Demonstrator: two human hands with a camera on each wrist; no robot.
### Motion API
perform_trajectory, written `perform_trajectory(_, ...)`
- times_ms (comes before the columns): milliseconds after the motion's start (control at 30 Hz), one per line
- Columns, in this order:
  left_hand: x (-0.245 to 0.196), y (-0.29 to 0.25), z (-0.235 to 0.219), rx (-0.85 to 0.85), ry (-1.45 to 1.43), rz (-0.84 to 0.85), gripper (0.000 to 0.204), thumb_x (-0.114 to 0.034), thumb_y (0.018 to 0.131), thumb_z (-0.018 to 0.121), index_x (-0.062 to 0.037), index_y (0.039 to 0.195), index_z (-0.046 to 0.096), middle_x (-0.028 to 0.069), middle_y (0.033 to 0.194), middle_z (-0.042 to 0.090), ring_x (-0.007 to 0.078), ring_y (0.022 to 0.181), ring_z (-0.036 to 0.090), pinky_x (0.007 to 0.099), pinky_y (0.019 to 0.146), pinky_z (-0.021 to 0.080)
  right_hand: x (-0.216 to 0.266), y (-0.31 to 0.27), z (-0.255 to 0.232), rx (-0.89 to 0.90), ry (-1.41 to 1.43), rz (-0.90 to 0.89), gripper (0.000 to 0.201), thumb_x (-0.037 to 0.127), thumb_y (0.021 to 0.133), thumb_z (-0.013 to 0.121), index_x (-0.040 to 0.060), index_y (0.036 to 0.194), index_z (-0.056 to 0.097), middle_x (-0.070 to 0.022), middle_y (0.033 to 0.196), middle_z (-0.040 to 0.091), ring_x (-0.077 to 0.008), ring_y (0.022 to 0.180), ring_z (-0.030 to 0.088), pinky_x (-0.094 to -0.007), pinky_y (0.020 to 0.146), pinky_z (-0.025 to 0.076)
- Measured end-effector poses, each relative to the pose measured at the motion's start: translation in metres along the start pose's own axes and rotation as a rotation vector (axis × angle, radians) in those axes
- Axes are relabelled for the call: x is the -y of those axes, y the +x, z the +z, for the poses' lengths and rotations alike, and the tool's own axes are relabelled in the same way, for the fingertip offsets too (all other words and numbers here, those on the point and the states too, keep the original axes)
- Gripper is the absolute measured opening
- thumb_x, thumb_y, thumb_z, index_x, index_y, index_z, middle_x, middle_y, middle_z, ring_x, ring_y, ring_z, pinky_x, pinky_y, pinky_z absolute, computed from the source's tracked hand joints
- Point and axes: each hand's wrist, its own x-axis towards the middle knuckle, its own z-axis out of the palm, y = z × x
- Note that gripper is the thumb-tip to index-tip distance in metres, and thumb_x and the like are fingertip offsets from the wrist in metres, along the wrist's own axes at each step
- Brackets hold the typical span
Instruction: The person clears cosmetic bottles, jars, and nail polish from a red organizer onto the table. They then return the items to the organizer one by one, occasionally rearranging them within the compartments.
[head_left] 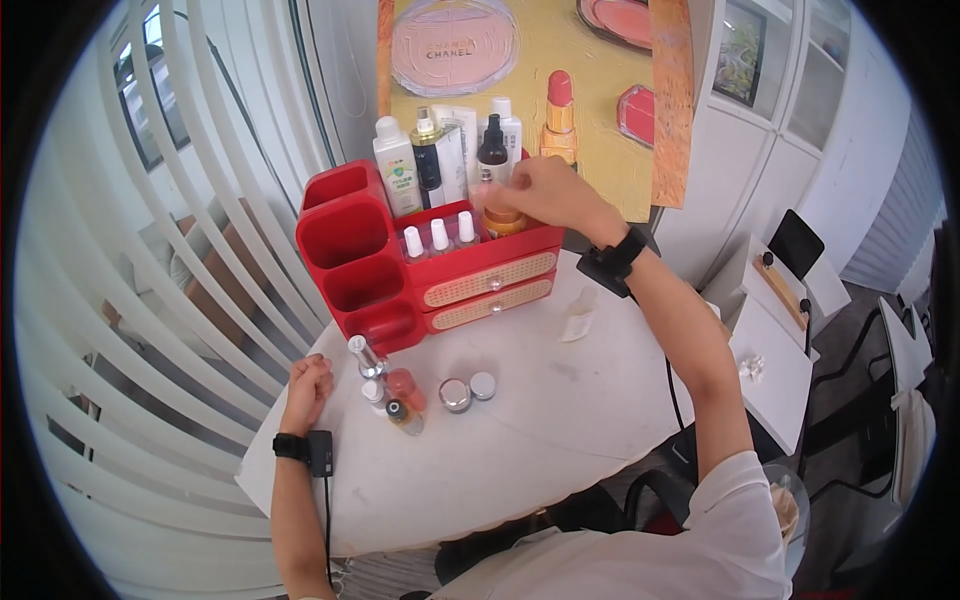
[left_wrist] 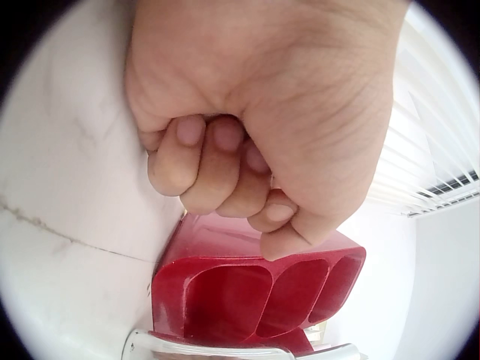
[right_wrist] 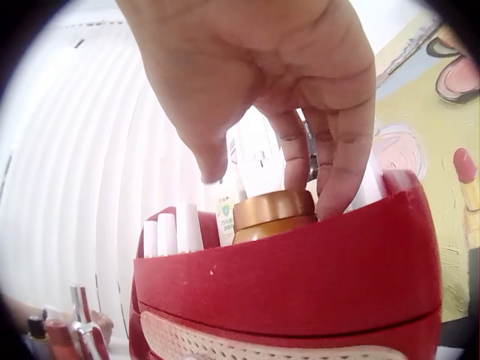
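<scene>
My left hand (head_left: 309, 388) rests at the table's left edge, fingers curled in toward the palm around nothing visible. Above the red organizer (head_left: 400, 262), my right hand (head_left: 553, 193) reaches into the back compartment, thumb and bent fingers around a gap. Right below its fingers sits an amber jar with a copper-coloured lid (right_wrist: 274, 210). Close by stands a dark spray bottle (head_left: 492, 152). I cannot tell whether the right fingers grip anything. Three white-capped nail polish bottles (head_left: 440, 236) stand in the front compartment.
On the white table (head_left: 520, 450) stand several small bottles, including a pink bottle (head_left: 405, 388), beside two small round jars (head_left: 455, 395). A small clear packet (head_left: 578, 318) lies right of the organizer. White slats (head_left: 180, 330) border the left; a painting (head_left: 600, 170) stands behind.
</scene>
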Motion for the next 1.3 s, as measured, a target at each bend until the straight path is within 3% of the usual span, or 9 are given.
perform_trajectory(67,0.000,-0.001,0.000,-0.002,0.004,0.002,0.034,-0.009,0.092,0.057,-0.0164,0.067,0.036,-0.0087,0.057,0.026,0.0044,0.047,0.024,0.0252,0.045,0.017,-0.003,0.002,-0.002,0.000,0.026,0.080,0.055,0.050,0.076,0.076,-0.0043,0.071,0.066,-0.0174,0.064,0.063,-0.0272,0.060,0.063,-0.0358,0.060,0.050)
perform_trajectory(133,0.000,0.000,0.000,-0.006,0.003,-0.004,0.034,-0.009,0.092,0.057,-0.0163,0.066,0.036,-0.0088,0.057,0.026,0.0044,0.047,0.023,0.0253,0.045,0.017,-0.011,0.002,-0.001,0.015,0.067,-0.064,0.055,0.052,0.078,0.074,-0.0029,0.074,0.067,-0.0143,0.064,0.064,-0.0232,0.060,0.062,-0.0337,0.059,0.049)
perform_trajectory(267,-0.001,0.000,0.000,0.005,0.006,-0.009,0.034,-0.010,0.093,0.057,-0.0162,0.067,0.036,-0.0088,0.057,0.025,0.0044,0.046,0.023,0.0253,0.045,0.017,-0.010,0.000,-0.001,0.054,0.125,-0.067,0.052,0.051,0.079,0.074,-0.0011,0.075,0.067,-0.0128,0.064,0.064,-0.0212,0.061,0.062,-0.0325,0.059,0.049)
perform_trajectory(367,0.000,0.000,-0.002,0.011,0.010,-0.007,0.034,-0.010,0.093,0.056,-0.0162,0.067,0.036,-0.0087,0.057,0.025,0.0045,0.046,0.023,0.0251,0.045,0.018,-0.003,-0.002,-0.008,0.113,0.132,0.042,0.044,0.041,0.083,0.073,-0.0026,0.083,0.067,-0.0126,0.077,0.069,-0.0203,0.072,0.066,-0.0312,0.068,0.052)
perform_trajectory(467,0.000,0.001,0.000,0.011,0.010,-0.002,0.034,-0.010,0.093,0.057,-0.0161,0.067,0.036,-0.0085,0.057,0.026,0.0046,0.046,0.023,0.0250,0.045,0.018,-0.002,-0.005,-0.011,0.172,0.123,0.094,0.042,0.038,0.081,0.076,-0.0020,0.082,0.066,-0.0132,0.076,0.068,-0.0208,0.073,0.066,-0.0311,0.067,0.052)
perform_trajectory(533,-0.002,-0.001,0.002,-0.004,0.024,0.006,0.033,-0.010,0.093,0.057,-0.0160,0.067,0.037,-0.0083,0.057,0.026,0.0047,0.046,0.024,0.0250,0.046,0.018,-0.012,-0.003,-0.005,0.125,0.037,-0.167,0.042,0.037,0.076,0.080,-0.0015,0.081,0.064,-0.0130,0.074,0.066,-0.0215,0.071,0.065,-0.0311,0.066,0.051)
perform_trajectory(1000,-0.001,-0.001,0.000,0.004,-0.008,-0.008,0.034,-0.009,0.093,0.057,-0.0162,0.067,0.036,-0.0087,0.057,0.027,0.0043,0.047,0.024,0.0249,0.046,0.018,-0.011,-0.001,0.001,0.082,0.012,-0.100,0.043,0.038,0.071,0.081,-0.0006,0.077,0.063,-0.0141,0.069,0.065,-0.0228,0.065,0.064,-0.0320,0.061,0.049)
perform_trajectory(1167,-0.004,-0.001,0.005,-0.023,0.010,-0.003,0.037,-0.010,0.091,0.060,-0.0179,0.064,0.035,-0.0092,0.057,0.026,0.0040,0.046,0.024,0.0252,0.045,0.017,0.005,-0.021,-0.026,0.043,0.103,-0.001,0.045,0.040,0.071,0.082,-0.0001,0.075,0.062,-0.0129,0.066,0.063,-0.0228,0.064,0.064,-0.0332,0.060,0.050)
perform_trajectory(1300,-0.002,-0.002,0.004,-0.061,0.001,-0.005,0.036,-0.010,0.090,0.060,-0.0178,0.064,0.035,-0.0091,0.056,0.027,0.0041,0.046,0.025,0.0251,0.045,0.017,-0.004,-0.068,-0.056,0.104,0.010,-0.027,0.043,0.037,0.072,0.083,-0.0002,0.082,0.064,-0.0115,0.075,0.066,-0.0210,0.066,0.062,-0.0331,0.062,0.049)
